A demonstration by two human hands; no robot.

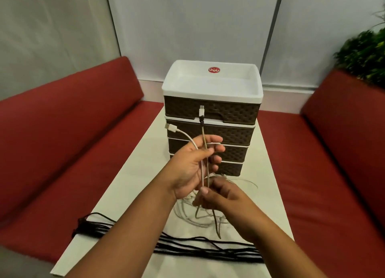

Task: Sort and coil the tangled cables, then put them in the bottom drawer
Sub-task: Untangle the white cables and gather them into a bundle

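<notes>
head view: left hand [192, 169] is raised palm-up in front of the drawer unit [211, 119], fingers loosely curled round two white cables [201, 153] whose plugs stick up past the fingertips. right hand [220, 196] sits just below it, thumb and forefinger pinching the same strands. their slack lies tangled mid-table [133, 173], and a black cable [187, 244] is stretched along the near edge.

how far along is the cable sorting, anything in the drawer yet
Early. Done: the black cable lies apart in long loops across the table's near edge. In hand: the left hand holds two light cables upright while the right hand pinches them lower down. Left: the pale tangle is uncoiled, and every drawer of the unit looks shut.
</notes>
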